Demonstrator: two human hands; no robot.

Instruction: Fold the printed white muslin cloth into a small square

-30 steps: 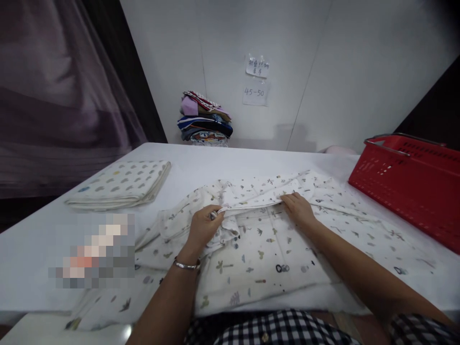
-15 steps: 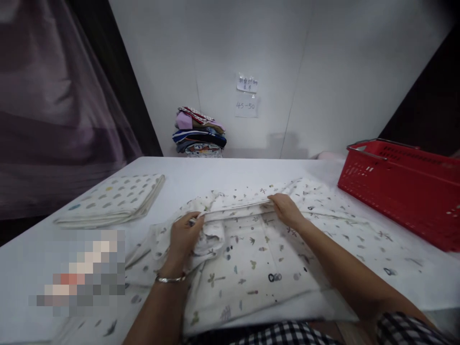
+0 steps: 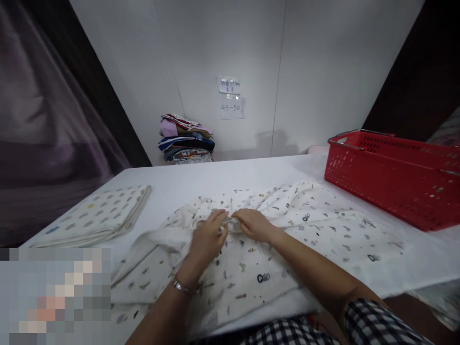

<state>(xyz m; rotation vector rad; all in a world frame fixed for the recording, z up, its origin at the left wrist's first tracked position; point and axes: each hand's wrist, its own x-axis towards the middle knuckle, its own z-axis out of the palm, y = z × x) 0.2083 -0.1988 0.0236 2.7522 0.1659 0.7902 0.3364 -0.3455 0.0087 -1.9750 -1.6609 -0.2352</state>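
A white cloth (image 3: 247, 268) with small printed plants and figures lies rumpled over the white table, its near part hanging toward me. My left hand (image 3: 210, 235), with a silver bracelet at the wrist, is closed on a gathered edge of this cloth. Close beside it, my right hand (image 3: 253, 224) pinches the same edge, palm down. Only a small gap separates the two hands. Loose folds bunch up to the left of my left hand, and the fingertips are partly hidden in the fabric.
A folded cloth with grey cloud shapes (image 3: 104, 211) lies at the left of the table (image 3: 223, 175). At the right stands a red plastic basket (image 3: 388, 177). A stack of folded textiles (image 3: 187, 141) sits against the back wall, near paper signs (image 3: 232, 108). A blurred patch covers the lower left.
My right hand has moved left along the cloth's edge, up close to my left hand, which has shifted slightly right. The stretched edge is now bunched between them. The view has shifted a little.
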